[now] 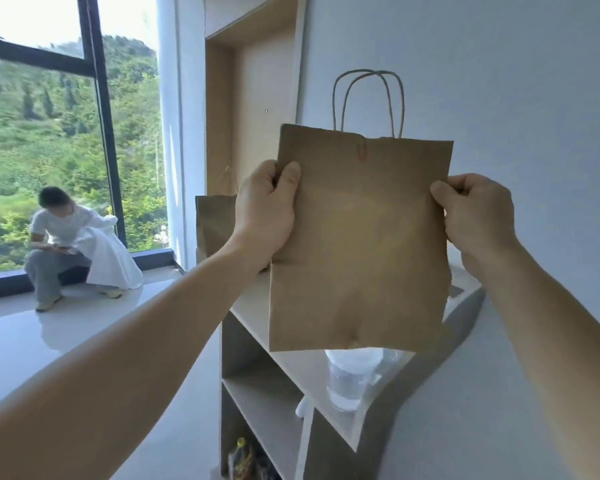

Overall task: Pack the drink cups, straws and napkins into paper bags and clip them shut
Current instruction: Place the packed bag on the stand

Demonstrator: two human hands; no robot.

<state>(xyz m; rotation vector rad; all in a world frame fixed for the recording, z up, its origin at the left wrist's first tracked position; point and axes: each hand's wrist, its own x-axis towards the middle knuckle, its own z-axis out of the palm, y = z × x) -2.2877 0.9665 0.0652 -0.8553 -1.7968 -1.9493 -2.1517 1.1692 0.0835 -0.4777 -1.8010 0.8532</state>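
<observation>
I hold a brown paper bag (361,237) upright in the air above the shelf top. My left hand (267,209) grips its left edge, thumb on the front. My right hand (478,216) pinches its right edge. The bag's top is pressed flat and a red paper clip (362,152) sits on the rim below the twisted paper handles (368,98). A clear plastic drink cup (350,379) with a lid stands on the shelf top just below the bag. A second brown paper bag (215,226) stands further back on the shelf, partly hidden by my left hand.
The pale wooden shelf unit (291,348) runs along the grey wall, with open compartments below and a bottle (239,455) at the bottom. A person (66,244) sits on the window ledge at the left, beyond a glossy white floor.
</observation>
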